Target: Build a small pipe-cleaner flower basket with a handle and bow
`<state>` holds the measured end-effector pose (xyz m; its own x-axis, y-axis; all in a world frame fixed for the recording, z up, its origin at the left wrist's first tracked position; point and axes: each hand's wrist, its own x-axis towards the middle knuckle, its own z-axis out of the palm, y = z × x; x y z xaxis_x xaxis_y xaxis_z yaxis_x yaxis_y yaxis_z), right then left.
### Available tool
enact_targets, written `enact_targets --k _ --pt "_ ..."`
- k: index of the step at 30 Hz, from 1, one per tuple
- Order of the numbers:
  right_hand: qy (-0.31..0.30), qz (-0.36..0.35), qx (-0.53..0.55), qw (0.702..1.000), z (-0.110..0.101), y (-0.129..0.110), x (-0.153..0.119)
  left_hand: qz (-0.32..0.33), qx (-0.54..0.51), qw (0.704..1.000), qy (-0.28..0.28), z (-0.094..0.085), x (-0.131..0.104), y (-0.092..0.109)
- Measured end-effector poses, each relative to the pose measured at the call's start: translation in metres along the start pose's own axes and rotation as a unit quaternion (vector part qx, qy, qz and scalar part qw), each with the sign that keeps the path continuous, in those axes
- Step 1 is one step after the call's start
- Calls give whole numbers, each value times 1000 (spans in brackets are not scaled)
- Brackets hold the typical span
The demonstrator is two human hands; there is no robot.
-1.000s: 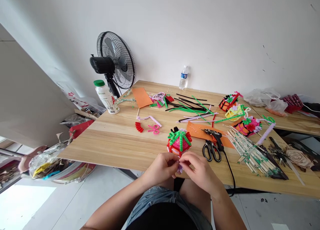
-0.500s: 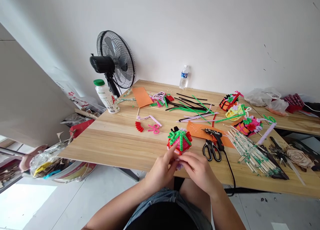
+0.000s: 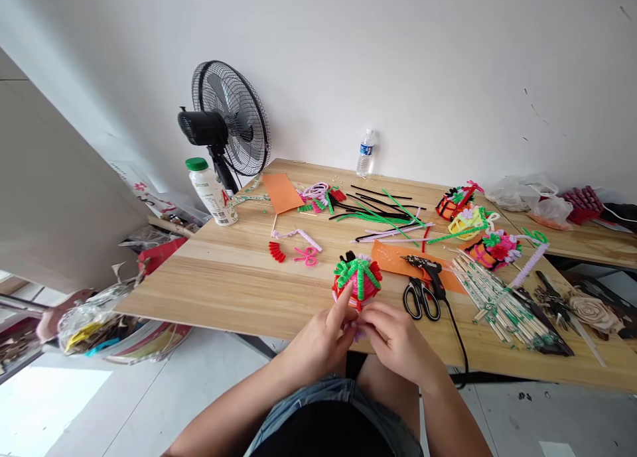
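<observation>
My left hand (image 3: pixel 323 337) and my right hand (image 3: pixel 398 337) meet at the table's front edge, fingertips pinched together. Between them is a light purple pipe-cleaner piece (image 3: pixel 359 336), mostly covered by the fingers. The left index finger is stretched out towards a round pipe-cleaner ornament (image 3: pixel 358 281) with green, pink, red and black parts; whether it touches cannot be told. Left of the ornament lie a pink pipe-cleaner bow (image 3: pixel 306 256), a red coiled piece (image 3: pixel 277 251) and a purple coiled strip (image 3: pixel 309 239).
Black-handled scissors (image 3: pixel 421 299) and a hot glue gun (image 3: pixel 426 271) with its cord lie right, partly on orange sheets. Beyond are loose pipe cleaners (image 3: pixel 378 208), a bundle of sticks (image 3: pixel 507 304), finished-looking ornaments (image 3: pixel 492 248), a water bottle (image 3: pixel 365 153), a white bottle (image 3: pixel 212 192) and a fan (image 3: pixel 231 119).
Both hands stay in nearly the same place, with only small finger shifts around the purple pipe-cleaner piece. The ornament has not moved.
</observation>
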<state>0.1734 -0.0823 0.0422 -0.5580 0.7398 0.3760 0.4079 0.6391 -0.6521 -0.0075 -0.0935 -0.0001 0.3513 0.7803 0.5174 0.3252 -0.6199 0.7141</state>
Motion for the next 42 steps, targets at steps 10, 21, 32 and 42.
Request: enact_targets --k 10,21,32,42 --pt "216 -4 8 976 26 -4 2 -197 -261 926 187 19 -1 14" --pt "208 -23 24 977 29 -7 3 -310 -369 874 58 7 3 19" --pt "134 -30 33 990 16 3 -1 -337 -371 865 26 4 4 17" --pt "98 -62 -24 993 10 0 -8 -333 -370 866 43 2 3 18"
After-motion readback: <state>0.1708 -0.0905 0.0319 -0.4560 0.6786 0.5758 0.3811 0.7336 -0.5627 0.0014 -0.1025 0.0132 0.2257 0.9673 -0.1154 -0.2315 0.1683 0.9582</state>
